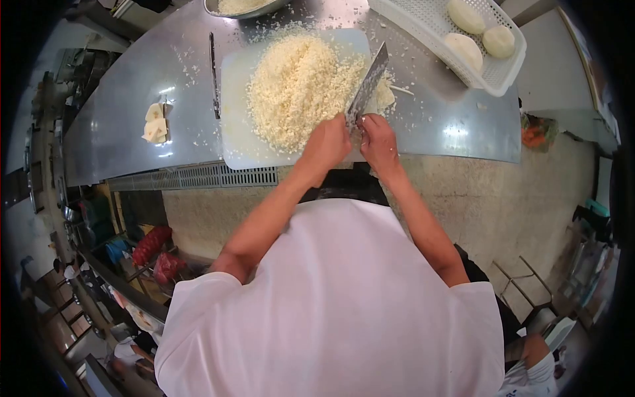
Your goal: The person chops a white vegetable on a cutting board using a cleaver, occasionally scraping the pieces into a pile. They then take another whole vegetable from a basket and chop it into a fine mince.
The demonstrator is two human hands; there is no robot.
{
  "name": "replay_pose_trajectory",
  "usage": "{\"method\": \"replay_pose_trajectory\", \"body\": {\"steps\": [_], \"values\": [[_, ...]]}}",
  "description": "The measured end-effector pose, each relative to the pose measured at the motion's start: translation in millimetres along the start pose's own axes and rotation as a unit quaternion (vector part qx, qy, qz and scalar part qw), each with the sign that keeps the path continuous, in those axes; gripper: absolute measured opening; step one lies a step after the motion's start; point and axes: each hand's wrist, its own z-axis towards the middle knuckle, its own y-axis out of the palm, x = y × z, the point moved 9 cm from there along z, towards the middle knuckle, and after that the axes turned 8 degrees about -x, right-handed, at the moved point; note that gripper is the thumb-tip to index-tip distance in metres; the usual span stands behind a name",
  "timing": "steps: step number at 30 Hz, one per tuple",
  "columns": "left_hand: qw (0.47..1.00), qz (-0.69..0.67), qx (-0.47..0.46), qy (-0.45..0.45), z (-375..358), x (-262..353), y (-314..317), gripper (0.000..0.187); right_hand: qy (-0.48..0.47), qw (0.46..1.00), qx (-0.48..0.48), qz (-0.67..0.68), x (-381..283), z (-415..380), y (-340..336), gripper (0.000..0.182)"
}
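Note:
A cleaver (369,81) stands tilted over the right edge of the white cutting board (234,142), its blade pointing away from me. My left hand (326,147) is closed at the near end of the cleaver; the handle is mostly hidden. Against the blade's lower right side, my right hand (379,142) has its fingers curled and pressed together, with pale bits stuck on them. Whether it also grips the cleaver is hard to see. A large heap of finely chopped pale vegetable (291,92) covers much of the board. More pale pieces (385,92) lie just right of the blade.
A white perforated basket (493,83) at the upper right holds whole peeled vegetables (499,42). A metal bowl (254,12) of chopped bits sits at the far edge. Left of the board are a thin dark tool (213,76) and pale pieces (156,124) on the steel table (109,135).

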Motion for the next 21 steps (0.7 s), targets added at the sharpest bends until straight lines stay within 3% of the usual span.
{"method": "replay_pose_trajectory", "body": {"steps": [7,10,16,19,21], "values": [[0.995,0.073,-0.052,-0.053,-12.9,-14.9,-16.8,0.013,0.032,0.999,-0.028,-0.023,-14.1,-10.2,-15.9,0.029],[0.999,0.032,-0.012,-0.013,-7.3,-5.4,-33.5,0.013,0.049,0.997,-0.045,-0.031,-12.9,-6.4,-7.3,0.032],[0.998,0.049,-0.027,-0.028,-10.6,-13.3,-19.8,0.012,0.078,0.996,-0.040,0.007,-2.3,-4.6,1.7,0.026],[0.998,0.053,-0.023,0.019,-6.1,-0.4,-31.0,0.012,0.082,0.995,-0.043,0.026,-0.7,-1.5,2.4,0.022],[0.997,0.055,-0.049,-0.024,-15.5,9.4,-42.0,0.011,0.063,0.997,-0.034,-0.018,-5.1,-1.5,-2.6,0.021]]}}
